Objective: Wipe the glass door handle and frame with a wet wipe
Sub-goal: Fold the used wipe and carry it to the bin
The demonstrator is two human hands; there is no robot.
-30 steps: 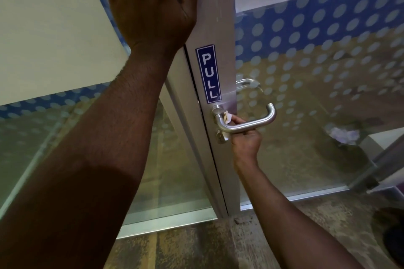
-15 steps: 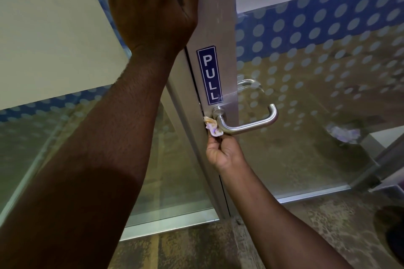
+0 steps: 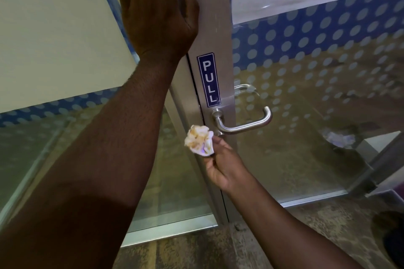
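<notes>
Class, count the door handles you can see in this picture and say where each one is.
2. One metal lever handle is on the near side of the door frame, below the PULL sign. A second handle shows through the glass, on the far side.

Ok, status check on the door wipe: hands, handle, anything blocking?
Left hand flat on brushed metal door frame. Right hand pinching crumpled, soiled white wipe, off the curved steel lever handle. Nothing in the way.

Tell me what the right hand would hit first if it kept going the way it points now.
Probably the door frame edge just below the handle; the right hand leads with the crumpled wipe, though depth is uncertain.
</notes>
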